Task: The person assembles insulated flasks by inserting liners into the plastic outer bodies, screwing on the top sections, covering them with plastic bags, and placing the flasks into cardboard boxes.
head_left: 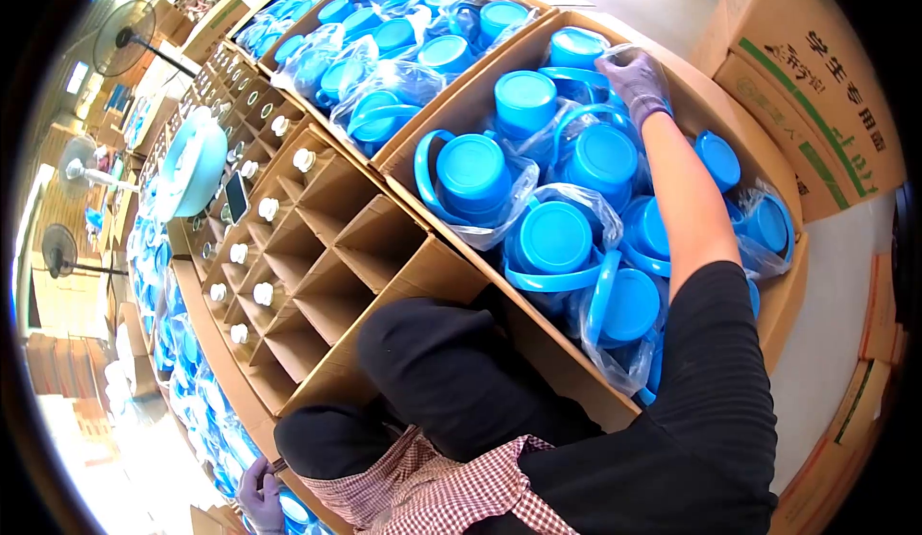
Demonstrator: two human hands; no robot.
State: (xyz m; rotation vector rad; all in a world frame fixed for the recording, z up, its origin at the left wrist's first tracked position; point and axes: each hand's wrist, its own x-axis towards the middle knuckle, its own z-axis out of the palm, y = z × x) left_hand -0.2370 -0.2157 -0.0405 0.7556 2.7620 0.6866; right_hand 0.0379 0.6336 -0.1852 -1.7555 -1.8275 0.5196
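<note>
My right hand point(636, 84), in a purple glove, reaches to the far side of a large cardboard box point(792, 290). Its fingers are closed on a clear plastic bag point(626, 52), beside a blue plastic container point(578, 47). Several blue containers with loop handles, such as this blue handled container point(473, 172), fill the box, many wrapped in clear bags. Down at the lower left, my left hand point(259, 498), also gloved, hangs by the cardboard edge near more blue pieces point(296, 510). Its fingers are loosely apart, and nothing shows in them.
Left of my knees, a carton with cardboard dividers point(331, 271) holds several white-tipped pieces point(262, 294). On it rest a light blue basin point(195, 162) and a phone point(236, 198). Another box of blue containers point(394, 36) stands behind. Printed cartons point(816, 84) stand right; fans point(125, 36) stand far left.
</note>
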